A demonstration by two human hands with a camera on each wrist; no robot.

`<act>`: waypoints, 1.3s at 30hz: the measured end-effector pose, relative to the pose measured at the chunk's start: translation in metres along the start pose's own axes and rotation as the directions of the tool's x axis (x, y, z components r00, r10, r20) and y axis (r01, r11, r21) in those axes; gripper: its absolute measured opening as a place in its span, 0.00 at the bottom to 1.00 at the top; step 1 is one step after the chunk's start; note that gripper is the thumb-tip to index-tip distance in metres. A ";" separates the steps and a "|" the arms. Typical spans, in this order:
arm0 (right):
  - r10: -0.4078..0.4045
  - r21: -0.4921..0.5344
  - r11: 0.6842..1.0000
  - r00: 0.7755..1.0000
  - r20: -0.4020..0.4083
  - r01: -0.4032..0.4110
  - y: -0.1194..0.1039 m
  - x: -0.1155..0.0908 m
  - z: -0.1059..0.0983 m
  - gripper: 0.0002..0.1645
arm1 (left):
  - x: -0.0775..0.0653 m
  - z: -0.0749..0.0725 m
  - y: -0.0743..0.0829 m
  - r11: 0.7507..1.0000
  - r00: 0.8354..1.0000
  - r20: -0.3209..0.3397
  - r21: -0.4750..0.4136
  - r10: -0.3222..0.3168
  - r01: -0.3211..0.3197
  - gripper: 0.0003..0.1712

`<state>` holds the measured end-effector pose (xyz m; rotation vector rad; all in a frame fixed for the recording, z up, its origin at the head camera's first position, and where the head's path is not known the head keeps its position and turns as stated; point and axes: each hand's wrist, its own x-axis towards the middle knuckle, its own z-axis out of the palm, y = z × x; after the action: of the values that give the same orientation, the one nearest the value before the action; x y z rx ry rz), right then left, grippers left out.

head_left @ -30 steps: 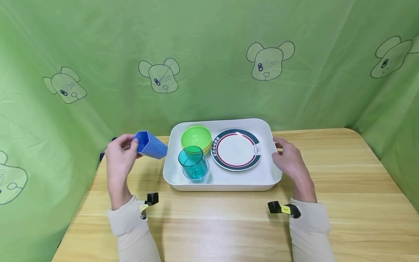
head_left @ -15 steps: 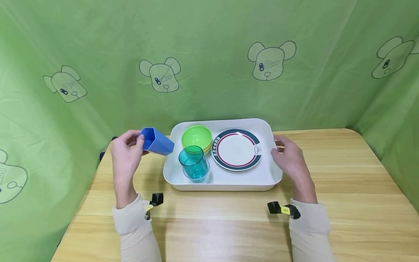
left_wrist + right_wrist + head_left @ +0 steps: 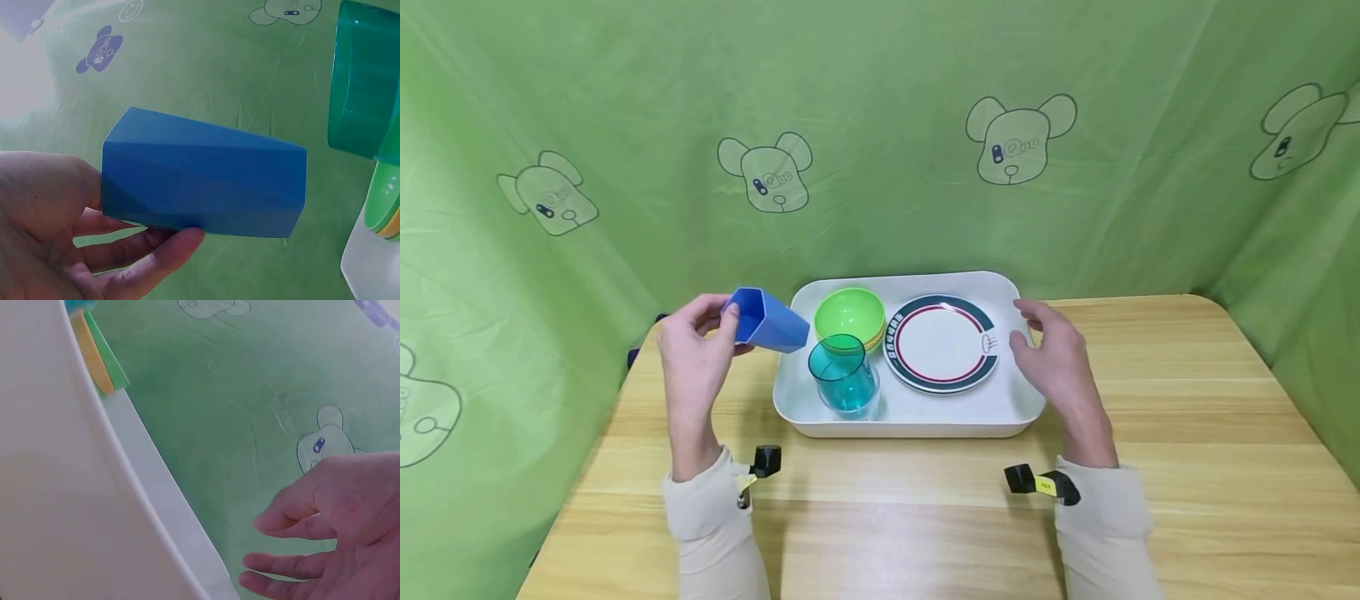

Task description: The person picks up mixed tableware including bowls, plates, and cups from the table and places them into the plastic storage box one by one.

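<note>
My left hand (image 3: 698, 350) grips a blue six-sided cup (image 3: 781, 323) by its rim, thumb at the mouth and fingers beneath. The cup lies on its side in the air, base pointing right over the left edge of a white tray (image 3: 917, 414). In the left wrist view, the cup's long flat faces (image 3: 206, 178) show. Inside the tray stand a teal clear cup (image 3: 850, 385), stacked bowls with a green one (image 3: 850, 315) on top, and a white plate (image 3: 940, 346) with a dark green band. My right hand (image 3: 1060, 358) holds nothing, its fingers apart at the tray's right rim.
The tray sits on a wooden table (image 3: 895, 517), close to its back edge. Behind and at both sides hangs a green curtain (image 3: 880, 233) printed with bear heads. A clear base shows under the teal cup.
My left hand has carried the blue cup rightward and slightly up, to the tray's left edge. My right hand has let go of the tray's right rim and shifted a little left.
</note>
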<state>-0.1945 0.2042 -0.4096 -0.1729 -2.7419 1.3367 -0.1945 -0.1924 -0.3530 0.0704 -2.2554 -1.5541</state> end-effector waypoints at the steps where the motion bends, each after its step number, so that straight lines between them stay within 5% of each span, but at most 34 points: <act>1: -0.019 0.004 1.000 1.000 -0.005 0.019 -0.002 -0.001 0.001 0.31 | 0.000 0.001 0.001 1.000 1.000 0.000 -0.006 0.003 -0.003 0.11; 17: -0.245 0.073 0.966 0.968 -0.055 0.248 -0.028 -0.009 0.037 0.25 | -0.004 0.007 0.006 0.999 0.999 -0.007 -0.013 0.042 -0.042 0.10; 28: -0.270 0.131 0.952 0.960 -0.072 0.277 -0.039 -0.012 0.043 0.24 | -0.003 0.019 0.008 0.997 0.997 -0.014 -0.020 0.070 -0.070 0.09; 39: -0.305 0.330 0.903 0.952 0.037 0.276 -0.069 -0.030 0.049 0.24 | -0.009 0.023 0.017 0.985 0.988 -0.049 0.095 0.147 -0.142 0.08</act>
<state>-0.1756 0.1201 -0.3862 0.3139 -2.4357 1.7007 -0.1910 -0.1633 -0.3468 -0.0235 -2.2347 -1.3579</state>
